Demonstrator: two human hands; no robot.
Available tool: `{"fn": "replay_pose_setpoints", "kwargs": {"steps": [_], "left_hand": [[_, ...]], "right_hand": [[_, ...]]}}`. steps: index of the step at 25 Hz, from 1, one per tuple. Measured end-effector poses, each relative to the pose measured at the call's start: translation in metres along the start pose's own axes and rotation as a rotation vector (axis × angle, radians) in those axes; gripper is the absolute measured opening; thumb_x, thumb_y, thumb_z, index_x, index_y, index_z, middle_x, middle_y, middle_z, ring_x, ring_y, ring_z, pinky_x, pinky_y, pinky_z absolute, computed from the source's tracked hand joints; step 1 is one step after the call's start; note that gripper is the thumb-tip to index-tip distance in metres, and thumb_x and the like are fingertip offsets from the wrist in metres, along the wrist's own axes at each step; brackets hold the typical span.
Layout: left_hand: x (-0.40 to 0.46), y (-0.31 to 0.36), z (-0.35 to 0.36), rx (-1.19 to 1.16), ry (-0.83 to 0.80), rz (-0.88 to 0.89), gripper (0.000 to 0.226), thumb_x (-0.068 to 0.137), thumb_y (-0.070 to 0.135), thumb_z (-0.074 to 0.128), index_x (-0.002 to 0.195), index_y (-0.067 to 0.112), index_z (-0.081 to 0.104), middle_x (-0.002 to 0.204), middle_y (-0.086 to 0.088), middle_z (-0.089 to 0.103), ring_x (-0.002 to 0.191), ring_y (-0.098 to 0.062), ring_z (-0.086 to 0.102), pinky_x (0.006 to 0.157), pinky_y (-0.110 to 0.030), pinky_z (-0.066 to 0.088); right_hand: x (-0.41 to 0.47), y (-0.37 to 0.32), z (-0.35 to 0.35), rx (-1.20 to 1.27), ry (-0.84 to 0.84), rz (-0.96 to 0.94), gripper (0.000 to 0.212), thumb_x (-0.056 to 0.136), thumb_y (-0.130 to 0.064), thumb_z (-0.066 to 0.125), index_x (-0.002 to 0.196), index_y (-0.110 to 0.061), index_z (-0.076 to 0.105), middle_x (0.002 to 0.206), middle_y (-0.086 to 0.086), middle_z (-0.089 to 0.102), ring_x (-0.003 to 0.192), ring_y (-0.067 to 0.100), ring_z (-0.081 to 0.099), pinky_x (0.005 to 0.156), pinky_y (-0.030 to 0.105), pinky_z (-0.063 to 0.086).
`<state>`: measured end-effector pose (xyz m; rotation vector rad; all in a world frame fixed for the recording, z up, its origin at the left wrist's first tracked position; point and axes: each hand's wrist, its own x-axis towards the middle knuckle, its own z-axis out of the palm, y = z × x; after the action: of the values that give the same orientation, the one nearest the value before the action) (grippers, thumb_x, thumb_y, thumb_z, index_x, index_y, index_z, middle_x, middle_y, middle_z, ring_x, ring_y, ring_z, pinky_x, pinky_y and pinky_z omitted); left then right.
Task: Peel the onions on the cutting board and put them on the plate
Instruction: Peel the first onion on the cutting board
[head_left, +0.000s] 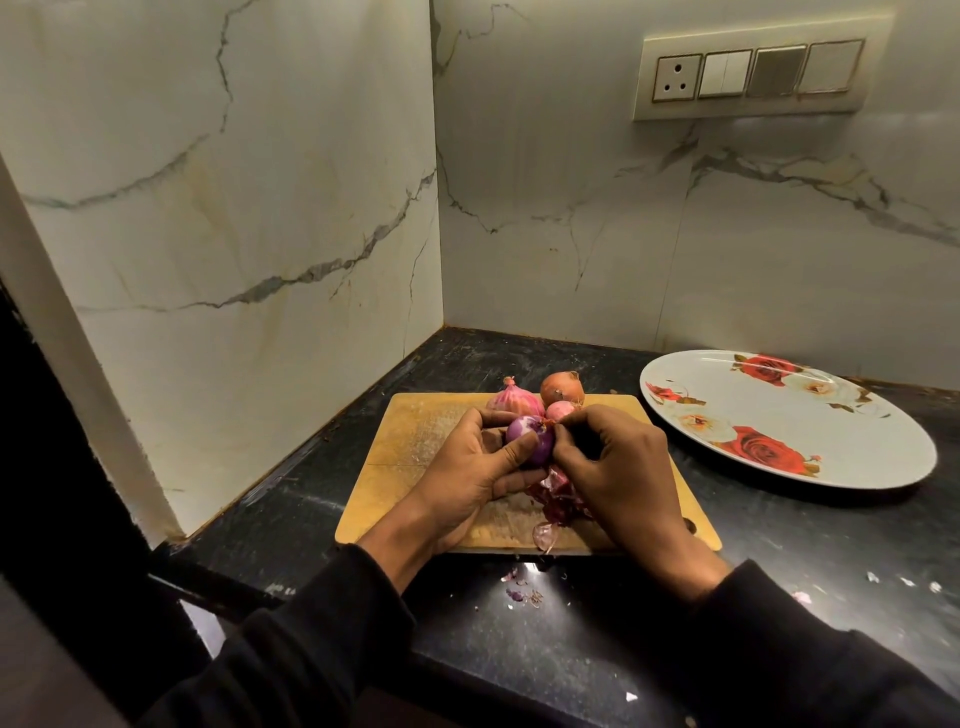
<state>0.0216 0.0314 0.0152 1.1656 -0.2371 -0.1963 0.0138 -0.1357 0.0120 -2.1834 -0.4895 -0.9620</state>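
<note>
My left hand (470, 460) grips a shiny purple onion (525, 432) over the wooden cutting board (405, 441). My right hand (621, 467) pinches a strip of dry skin at the onion's top. Behind my hands, at the board's far edge, sit a pink unpeeled onion (511, 397), an orange-brown onion (562, 387) and a small pink onion (560, 410). Torn red peel (558, 499) lies on the board under my right hand. The white plate with red roses (784, 421) lies to the right with nothing on it.
The board sits on a dark stone counter (779, 545) in a corner of marble walls. Small bits of peel (522, 592) are scattered on the counter near the front edge. A switch panel (753, 70) hangs on the back wall.
</note>
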Motion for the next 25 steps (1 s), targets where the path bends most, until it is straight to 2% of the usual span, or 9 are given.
{"fn": "replay_pose_setpoints", "kwargs": {"steps": [3, 6, 9, 11, 17, 21, 25], "left_hand": [[0.001, -0.002, 0.000, -0.020, -0.001, 0.000, 0.049, 0.077, 0.012, 0.069, 0.122, 0.004, 0.050, 0.113, -0.014, 0.070, 0.102, -0.028, 0.072, 0.077, -0.034, 0.063], [0.001, -0.001, -0.002, -0.054, -0.009, -0.009, 0.047, 0.079, 0.010, 0.068, 0.123, 0.006, 0.051, 0.114, -0.013, 0.071, 0.106, -0.030, 0.071, 0.079, -0.038, 0.063], [0.002, -0.001, -0.003, -0.053, -0.010, -0.011, 0.047, 0.080, 0.011, 0.066, 0.125, 0.007, 0.052, 0.118, -0.014, 0.070, 0.105, -0.027, 0.072, 0.083, -0.039, 0.062], [0.003, -0.002, -0.003, -0.053, -0.018, -0.007, 0.046, 0.082, 0.010, 0.065, 0.126, 0.007, 0.053, 0.119, -0.015, 0.070, 0.103, -0.024, 0.072, 0.086, -0.041, 0.061], [0.004, -0.003, -0.003, -0.012, -0.048, -0.017, 0.033, 0.095, 0.000, 0.056, 0.127, 0.006, 0.058, 0.123, -0.015, 0.068, 0.109, -0.026, 0.070, 0.086, -0.040, 0.061], [0.004, -0.002, -0.003, 0.007, -0.049, -0.019, 0.034, 0.093, 0.003, 0.058, 0.127, 0.008, 0.058, 0.126, -0.014, 0.066, 0.112, -0.027, 0.069, 0.087, -0.039, 0.061], [0.003, -0.001, -0.003, -0.018, -0.056, -0.033, 0.038, 0.085, 0.012, 0.062, 0.123, 0.012, 0.060, 0.130, -0.015, 0.064, 0.113, -0.028, 0.068, 0.088, -0.037, 0.061]], "right_hand": [[0.001, -0.002, 0.001, 0.072, 0.031, 0.099, 0.009, 0.085, -0.007, 0.074, 0.087, -0.016, 0.073, 0.076, -0.008, 0.067, 0.068, 0.003, 0.063, 0.066, 0.003, 0.044], [0.002, -0.002, 0.001, 0.199, 0.019, 0.217, 0.013, 0.088, -0.010, 0.072, 0.089, -0.023, 0.071, 0.078, -0.017, 0.067, 0.079, -0.004, 0.065, 0.067, 0.006, 0.047], [0.001, -0.004, 0.000, 0.228, -0.039, 0.194, 0.012, 0.089, -0.021, 0.073, 0.100, -0.024, 0.071, 0.089, -0.016, 0.069, 0.085, -0.004, 0.066, 0.071, 0.012, 0.053], [0.001, -0.004, -0.001, 0.250, -0.057, 0.188, 0.017, 0.086, -0.026, 0.075, 0.103, -0.024, 0.072, 0.091, -0.016, 0.070, 0.086, -0.003, 0.067, 0.072, 0.011, 0.052], [0.002, -0.002, -0.002, 0.221, -0.053, 0.189, 0.013, 0.089, -0.014, 0.072, 0.095, -0.026, 0.072, 0.082, -0.020, 0.067, 0.084, -0.007, 0.065, 0.068, 0.005, 0.048], [0.002, 0.003, 0.002, 0.222, -0.021, 0.237, 0.003, 0.090, -0.017, 0.072, 0.091, -0.018, 0.074, 0.079, -0.013, 0.070, 0.077, 0.000, 0.067, 0.065, 0.010, 0.050], [0.005, 0.013, 0.005, 0.409, -0.008, 0.419, 0.006, 0.092, -0.018, 0.070, 0.087, -0.016, 0.074, 0.077, -0.003, 0.073, 0.073, 0.009, 0.069, 0.063, 0.019, 0.053]]}}
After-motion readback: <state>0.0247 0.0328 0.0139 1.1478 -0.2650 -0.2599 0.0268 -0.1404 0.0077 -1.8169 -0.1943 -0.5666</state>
